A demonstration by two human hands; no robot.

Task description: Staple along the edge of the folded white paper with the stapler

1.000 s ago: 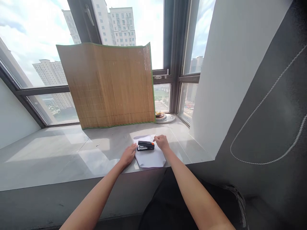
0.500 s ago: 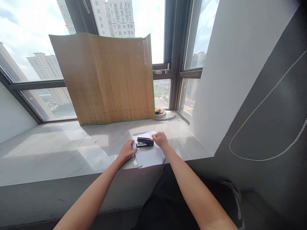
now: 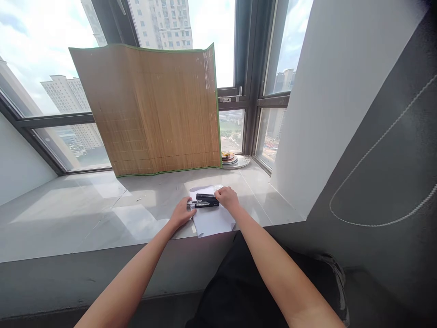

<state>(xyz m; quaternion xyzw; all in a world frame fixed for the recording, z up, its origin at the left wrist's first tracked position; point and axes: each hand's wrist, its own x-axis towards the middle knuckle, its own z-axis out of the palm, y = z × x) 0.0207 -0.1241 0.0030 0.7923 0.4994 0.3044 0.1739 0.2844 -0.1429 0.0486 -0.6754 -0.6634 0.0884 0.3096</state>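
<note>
On a folded white sheet of paper (image 3: 213, 224) lies a black stapler (image 3: 210, 204), its front end to the left. A narrow silver staple tray (image 3: 191, 203) sticks out of that end. My left hand (image 3: 180, 213) curves around the tray's end, thumb and fingers apart on either side, with the thumb close to the stapler's base. Whether the palm touches the tray is hidden. My right hand (image 3: 226, 198) is closed at the stapler's back end, its fingertips pressed against it and covering that end.
The tiled windowsill (image 3: 136, 214) ends in a front edge just below the paper. A bamboo mat (image 3: 160, 109) with green edging stands against the window. Stacked plates (image 3: 235, 161) sit in the back right corner. A beaded cord (image 3: 368, 224) hangs at the right wall.
The silver tray has slid out of the stapler's front end toward my left hand. The orange part beside my right hand no longer shows. Both hands stay nearly in place.
</note>
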